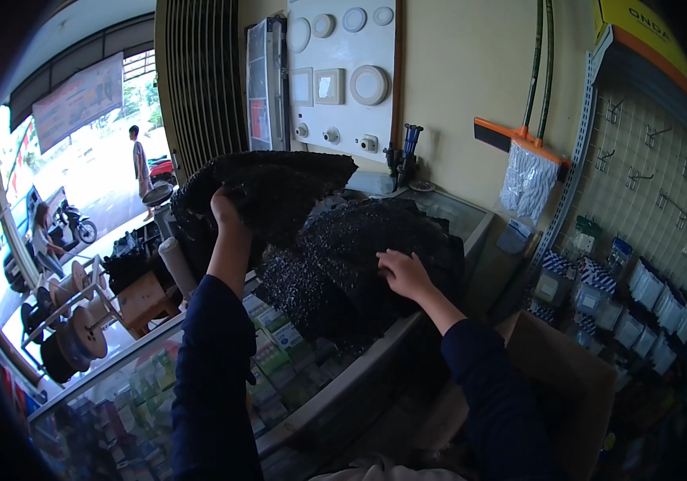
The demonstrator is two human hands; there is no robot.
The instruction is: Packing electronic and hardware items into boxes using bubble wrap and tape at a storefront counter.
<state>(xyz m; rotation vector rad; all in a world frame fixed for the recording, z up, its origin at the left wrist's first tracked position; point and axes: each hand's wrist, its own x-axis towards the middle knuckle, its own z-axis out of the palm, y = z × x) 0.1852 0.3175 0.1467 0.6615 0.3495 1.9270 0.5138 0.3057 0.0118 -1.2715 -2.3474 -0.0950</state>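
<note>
A heap of black, rough-textured sheet material (373, 246) with glinting specks lies across the glass-topped display counter (331, 394). Its exact kind is hard to tell. My left hand (226, 210) holds up a black folded piece (283, 186) at the heap's left side, thumb showing and the other fingers hidden by the piece. On the heap's right part, my right hand (406, 273) has its fingers partly spread and seems to touch the surface, without a visible grip. Small packaged goods (283, 343) show through the counter glass below.
Cable spools on a rack (79, 333) stand beyond the counter at left. A cardboard box (559, 367) is close by my right arm. A mop (526, 180) and hanging packs (595, 294) line the right wall. Outside are two people (141, 159) and a motorbike (76, 219).
</note>
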